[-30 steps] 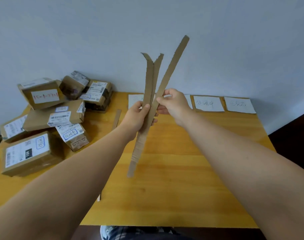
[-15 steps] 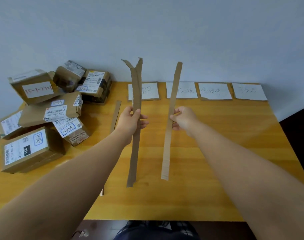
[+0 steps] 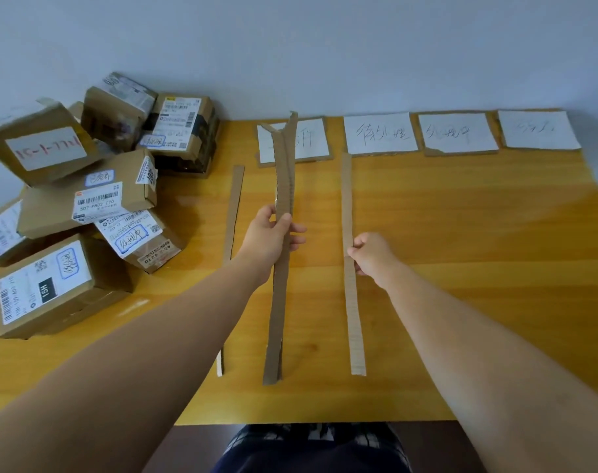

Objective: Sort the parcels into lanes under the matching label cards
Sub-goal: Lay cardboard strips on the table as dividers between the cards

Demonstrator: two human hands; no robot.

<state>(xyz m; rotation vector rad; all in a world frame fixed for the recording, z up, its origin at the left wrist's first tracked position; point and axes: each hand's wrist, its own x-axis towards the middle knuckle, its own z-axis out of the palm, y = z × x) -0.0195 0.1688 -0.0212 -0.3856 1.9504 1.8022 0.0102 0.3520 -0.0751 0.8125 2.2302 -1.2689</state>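
Lane setup, no parcels sorted yet. Left hand grips a bundle of spare cardboard strips, held roughly upright above the bench, likely stock for the remaining dividers. Right hand pinches a single strip at mid-length; it runs front-to-back, far end just below the gap between the first card and second card, so it looks lined up as that lane's boundary. Can't tell if it's touching the bench. One placed strip already lies left of the first card. Third card and fourth card have no dividers. Parcels are piled at the far-left corner, some overhanging the left edge. Right half of the bench is free for moving; the strips stop short of the near edge.
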